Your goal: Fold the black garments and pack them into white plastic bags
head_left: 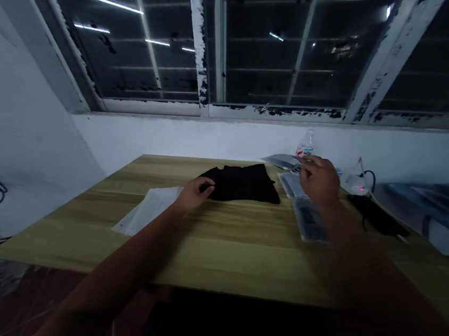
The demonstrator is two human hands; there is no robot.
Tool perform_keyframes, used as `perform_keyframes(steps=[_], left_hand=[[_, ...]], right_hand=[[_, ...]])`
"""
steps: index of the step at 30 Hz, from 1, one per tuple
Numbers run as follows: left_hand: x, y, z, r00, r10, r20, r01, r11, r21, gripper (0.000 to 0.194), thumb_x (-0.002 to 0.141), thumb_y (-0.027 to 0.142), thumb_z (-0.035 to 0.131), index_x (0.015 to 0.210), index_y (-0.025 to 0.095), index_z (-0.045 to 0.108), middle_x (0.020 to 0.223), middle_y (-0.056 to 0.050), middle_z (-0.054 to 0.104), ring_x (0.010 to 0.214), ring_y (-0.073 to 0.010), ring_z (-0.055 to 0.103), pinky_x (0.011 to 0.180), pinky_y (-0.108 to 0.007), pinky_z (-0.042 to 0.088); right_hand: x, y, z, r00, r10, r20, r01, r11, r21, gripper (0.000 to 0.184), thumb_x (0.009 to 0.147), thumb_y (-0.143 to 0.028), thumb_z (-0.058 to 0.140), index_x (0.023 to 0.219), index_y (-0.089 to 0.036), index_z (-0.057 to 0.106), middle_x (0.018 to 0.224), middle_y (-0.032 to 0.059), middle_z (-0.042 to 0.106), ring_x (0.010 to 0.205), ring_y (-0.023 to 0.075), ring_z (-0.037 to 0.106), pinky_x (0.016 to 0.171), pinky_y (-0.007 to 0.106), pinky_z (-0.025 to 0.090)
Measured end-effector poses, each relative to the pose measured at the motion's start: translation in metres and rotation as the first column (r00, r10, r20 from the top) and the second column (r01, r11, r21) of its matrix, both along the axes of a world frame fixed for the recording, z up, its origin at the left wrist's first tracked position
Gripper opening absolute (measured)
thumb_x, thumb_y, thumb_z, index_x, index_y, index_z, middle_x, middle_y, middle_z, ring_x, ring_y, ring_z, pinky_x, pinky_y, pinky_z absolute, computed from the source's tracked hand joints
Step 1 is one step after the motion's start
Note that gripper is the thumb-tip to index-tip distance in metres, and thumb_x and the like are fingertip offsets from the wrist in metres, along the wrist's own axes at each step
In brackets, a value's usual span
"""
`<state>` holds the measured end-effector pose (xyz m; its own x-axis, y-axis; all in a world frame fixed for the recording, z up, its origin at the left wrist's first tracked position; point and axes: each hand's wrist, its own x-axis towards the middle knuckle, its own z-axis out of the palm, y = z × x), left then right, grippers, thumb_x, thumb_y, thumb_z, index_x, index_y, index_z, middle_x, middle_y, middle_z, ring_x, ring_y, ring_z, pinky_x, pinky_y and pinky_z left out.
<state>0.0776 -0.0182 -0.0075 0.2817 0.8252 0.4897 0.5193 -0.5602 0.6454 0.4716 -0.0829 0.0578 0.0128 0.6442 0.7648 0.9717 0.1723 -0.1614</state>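
My hands are well apart. My right hand (319, 179) has thumb and fingers pinched on the near end of a thin plastic bag (281, 160), just beyond the black cloth. My left hand (193, 194) is at the cloth's left edge, fingers curled; I can't tell whether they grip it. The black cloth (242, 185) lies flat between my hands, and I judge it light, soft and floppy, best taken by two corners so it won't crumple. The bag looks slick and flimsy, so I'd hold it at the rim. White sheeting (148, 211) lies just left of my left hand.
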Motion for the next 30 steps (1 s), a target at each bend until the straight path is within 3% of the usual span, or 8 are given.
perform_keyframes(steps=[3,6,8,11,17,22,27,30], left_hand=[[-0.002,0.001,-0.004,0.967,0.01,-0.255,-0.013,1.0,-0.011,0.031,0.09,0.029,0.062,0.118,0.023,0.072,0.126,-0.007,0.073,0.118,-0.0267,0.067,0.109,-0.042,0.05],[-0.007,0.003,-0.005,0.905,0.014,-0.425,-0.047,0.997,-0.067,0.047,0.084,0.017,0.062,0.13,0.022,0.07,0.136,-0.008,0.07,0.126,-0.0278,0.064,0.114,-0.04,0.047],[-0.014,0.007,-0.005,0.874,0.038,-0.485,-0.099,0.99,-0.101,0.049,0.083,0.016,0.063,0.131,0.022,0.071,0.136,-0.008,0.07,0.127,-0.0286,0.065,0.113,-0.039,0.048],[-0.024,0.013,-0.003,0.861,0.089,-0.5,-0.165,0.98,-0.11,0.041,0.087,0.02,0.061,0.125,0.023,0.074,0.131,-0.007,0.073,0.124,-0.0283,0.066,0.113,-0.039,0.048],[-0.03,0.017,-0.002,0.851,0.168,-0.498,-0.244,0.966,-0.091,0.031,0.088,0.024,0.063,0.113,0.025,0.08,0.124,-0.006,0.076,0.119,-0.0288,0.069,0.109,-0.037,0.051],[-0.03,0.021,-0.002,0.843,0.251,-0.476,-0.321,0.944,-0.072,0.03,0.092,0.029,0.06,0.112,0.025,0.081,0.115,-0.006,0.079,0.106,-0.0278,0.073,0.095,-0.036,0.056],[-0.035,0.022,0.001,0.844,0.26,-0.469,-0.327,0.943,-0.066,0.028,0.088,0.029,0.066,0.111,0.027,0.081,0.107,-0.003,0.08,0.101,-0.0245,0.073,0.094,-0.031,0.055],[-0.035,0.02,0.0,0.845,0.256,-0.47,-0.326,0.943,-0.073,0.029,0.085,0.026,0.068,0.11,0.027,0.081,0.102,-0.003,0.081,0.097,-0.0243,0.074,0.091,-0.031,0.056]], right_hand=[[0.03,0.011,-0.019,0.976,-0.197,0.093,0.216,0.93,-0.298,0.045,0.089,-0.013,0.054,0.129,-0.017,0.074,0.138,0.0153,0.067,0.124,0.0336,0.061,0.105,0.045,0.047],[0.044,0.015,-0.042,0.973,-0.172,0.152,0.226,0.839,-0.495,0.042,0.08,-0.01,0.063,0.117,-0.021,0.08,0.122,0.0158,0.075,0.106,0.033,0.071,0.091,0.043,0.053],[0.046,0.015,-0.05,0.974,-0.157,0.162,0.219,0.83,-0.513,0.043,0.079,-0.011,0.064,0.118,-0.021,0.079,0.118,0.0156,0.077,0.1,0.0331,0.072,0.088,0.043,0.053],[0.039,0.015,-0.05,0.978,-0.097,0.183,0.174,0.862,-0.476,0.042,0.088,-0.016,0.058,0.126,-0.016,0.075,0.129,0.0182,0.072,0.112,0.033,0.069,0.098,0.044,0.05],[-0.003,0.015,-0.055,0.921,0.283,0.267,-0.11,0.848,-0.519,0.026,0.09,-0.03,0.068,0.112,-0.024,0.081,0.123,0.0076,0.076,0.114,0.0269,0.066,0.103,0.038,0.046],[-0.018,0.015,-0.056,0.93,0.225,0.289,-0.069,0.882,-0.466,0.018,0.089,-0.02,0.064,0.088,-0.02,0.082,0.107,0.0104,0.079,0.104,0.0288,0.067,0.094,0.04,0.046],[-0.02,0.013,-0.057,0.931,0.246,0.27,-0.108,0.891,-0.44,0.025,0.093,-0.031,0.064,0.112,-0.023,0.079,0.121,0.0075,0.076,0.113,0.0269,0.066,0.101,0.039,0.044],[-0.025,0.013,-0.065,0.917,0.301,0.26,-0.149,0.866,-0.477,0.021,0.091,-0.029,0.068,0.108,-0.025,0.08,0.119,0.0058,0.077,0.112,0.0264,0.066,0.099,0.038,0.045]])
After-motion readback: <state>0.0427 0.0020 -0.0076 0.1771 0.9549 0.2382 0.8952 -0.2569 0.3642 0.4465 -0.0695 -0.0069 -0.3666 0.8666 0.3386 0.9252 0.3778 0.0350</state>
